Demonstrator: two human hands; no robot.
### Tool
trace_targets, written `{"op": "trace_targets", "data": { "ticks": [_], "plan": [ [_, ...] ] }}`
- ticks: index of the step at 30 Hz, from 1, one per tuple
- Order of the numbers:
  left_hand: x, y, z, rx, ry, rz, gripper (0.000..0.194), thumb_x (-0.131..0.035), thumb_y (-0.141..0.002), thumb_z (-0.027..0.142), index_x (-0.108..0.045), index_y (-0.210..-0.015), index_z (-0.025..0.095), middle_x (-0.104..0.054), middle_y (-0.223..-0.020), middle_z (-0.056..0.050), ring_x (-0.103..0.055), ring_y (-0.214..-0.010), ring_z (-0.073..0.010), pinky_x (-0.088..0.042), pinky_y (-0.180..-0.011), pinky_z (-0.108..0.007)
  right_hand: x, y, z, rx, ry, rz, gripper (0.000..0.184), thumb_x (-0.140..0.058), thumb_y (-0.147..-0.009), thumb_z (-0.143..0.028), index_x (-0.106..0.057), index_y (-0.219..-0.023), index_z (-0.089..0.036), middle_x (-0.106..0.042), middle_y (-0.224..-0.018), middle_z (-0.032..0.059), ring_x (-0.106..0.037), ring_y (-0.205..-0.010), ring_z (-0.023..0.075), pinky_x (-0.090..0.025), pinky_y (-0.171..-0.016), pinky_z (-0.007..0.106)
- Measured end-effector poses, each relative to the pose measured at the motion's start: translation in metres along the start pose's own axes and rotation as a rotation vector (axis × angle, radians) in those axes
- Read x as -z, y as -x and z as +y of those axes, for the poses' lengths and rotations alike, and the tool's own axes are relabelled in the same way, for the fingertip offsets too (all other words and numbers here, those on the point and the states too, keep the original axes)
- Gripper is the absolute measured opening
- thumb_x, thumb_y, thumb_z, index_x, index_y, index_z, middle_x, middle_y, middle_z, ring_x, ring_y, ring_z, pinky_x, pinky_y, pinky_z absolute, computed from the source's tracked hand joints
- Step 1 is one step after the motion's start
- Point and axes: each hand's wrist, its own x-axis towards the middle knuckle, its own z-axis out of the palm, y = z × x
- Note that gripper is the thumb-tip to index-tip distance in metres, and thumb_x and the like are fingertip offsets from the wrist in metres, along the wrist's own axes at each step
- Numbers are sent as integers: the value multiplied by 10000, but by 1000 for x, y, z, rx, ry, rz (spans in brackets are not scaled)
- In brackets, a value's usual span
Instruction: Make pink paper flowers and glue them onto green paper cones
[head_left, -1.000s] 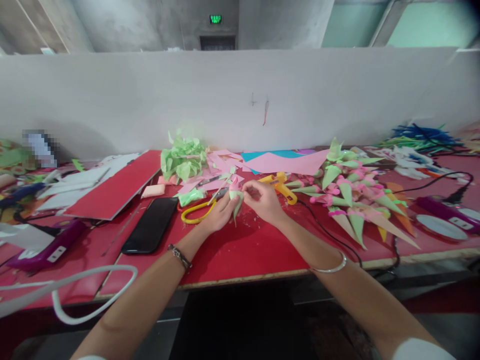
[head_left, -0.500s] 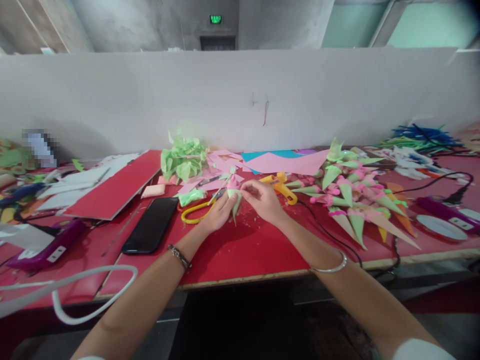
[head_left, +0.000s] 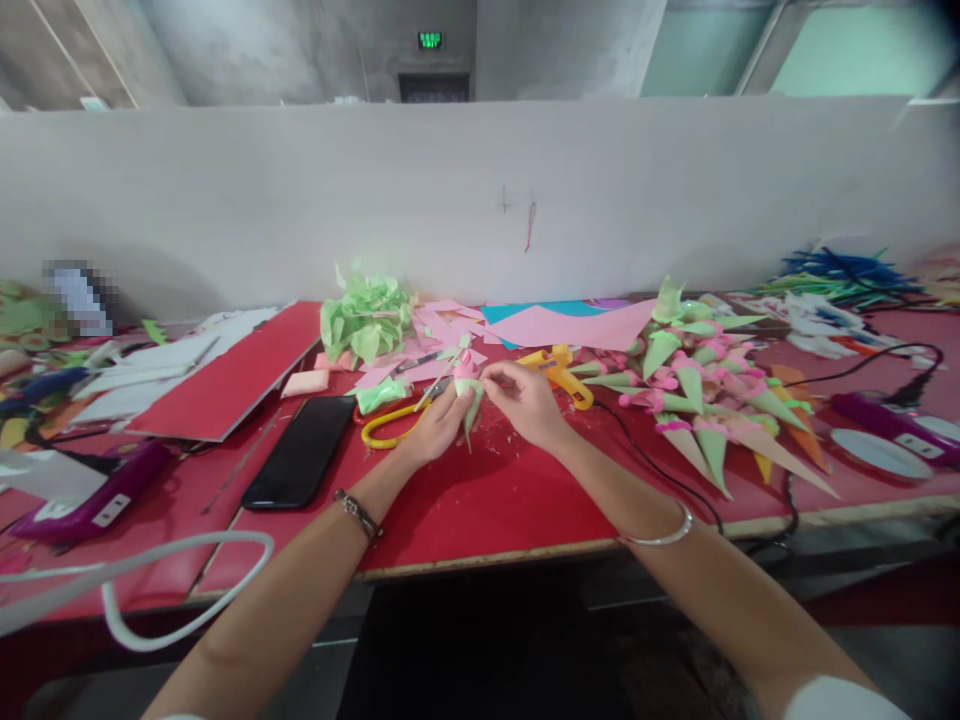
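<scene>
Near the middle of the red tabletop, my left hand [head_left: 441, 425] is closed around a small pale green paper cone [head_left: 468, 388] with a pink top; its tip points down. My right hand [head_left: 529, 402] pinches at the cone's upper right edge with thumb and forefinger; what lies between those fingertips is too small to make out. Just left of my left hand are yellow-handled scissors [head_left: 386, 428], partly covered by it. Behind my right hand lies a yellow glue gun [head_left: 559, 372] with a black cord.
A heap of similar cones [head_left: 701, 385] lies to the right. Left are a black phone [head_left: 301, 455], a red board [head_left: 232, 375] and a purple power strip [head_left: 101, 490]. Crumpled green paper [head_left: 367, 315] and pink sheets [head_left: 574, 322] sit at the back, before a white partition [head_left: 300, 200].
Almost nothing differs. Both hands stay on the cone in the same place, and the view has shifted very slightly.
</scene>
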Motion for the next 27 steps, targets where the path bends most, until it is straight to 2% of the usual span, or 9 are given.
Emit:
{"op": "trace_targets", "data": {
  "ticks": [6,12,19,27],
  "plan": [
    [0,0,3,4,8,-2,357,-296,-867,475,-401,-761,151,-464,-588,32,-397,-397,-41,-338,-371,-175,0,-1,-1,1,52,20,112,-463,-778,-240,-548,-743,-176,-594,-733,24,-555,-660,130,-438,-572,232],
    [0,0,3,14,21,10,369,-307,-858,491,-408,-757,150,-469,-578,30,-398,-392,-41,-345,-367,-173,0,-2,-1,-33,10,24,133,-444,-788,-246,-553,-749,-182,-588,-706,19,-546,-607,124,-445,-551,242],
    [0,-2,1,20,44,8,397,-314,-842,519,-405,-733,149,-471,-569,28,-408,-397,-48,-350,-360,-179,0,-1,-3,-31,-68,-21,106,-568,-731,-288,-527,-740,-191,-571,-696,2,-565,-649,125,-476,-616,255],
    [0,-2,0,19,67,-10,390,-304,-851,506,-400,-721,151,-460,-551,33,-396,-385,-44,-335,-345,-172,1,-1,-1,-35,-20,2,110,-520,-774,-286,-557,-750,-185,-591,-731,20,-568,-689,137,-462,-630,262]
  ]
}}
